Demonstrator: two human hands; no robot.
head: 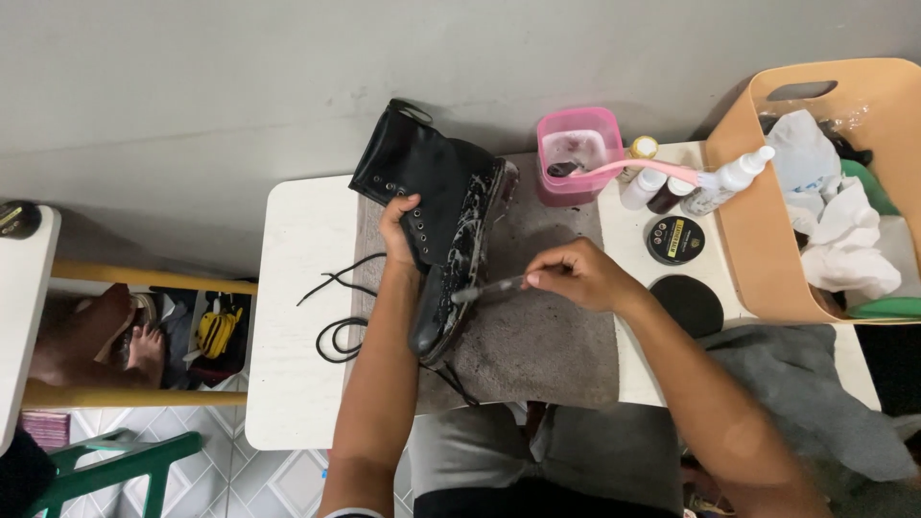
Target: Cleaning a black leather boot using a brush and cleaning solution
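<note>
Presently, boot: a black lace-up boot lies on its side on a grey towel spread over the white desk, sole edge turned toward the right hand and flecked with white foam.
Left hand: the left hand is closed over the boot's shaft by the eyelets, fingers curled around the leather and steadying it.
Right hand: the right hand pinches a thin brush between thumb and fingertips; the brush tip touches the boot's sole edge.
Grip: both hands are closed, the left on the boot, the right on the brush handle.
Laces: black laces lie loose on the desk, left of the towel.
Behind the boot: a pink tub stands at the back edge of the towel, with a pink-handled brush resting across it.
Right side: small bottles, a round black tin and its lid sit near a tan basket full of cloths.
Front right: a grey cloth lies crumpled at the desk edge.
</note>
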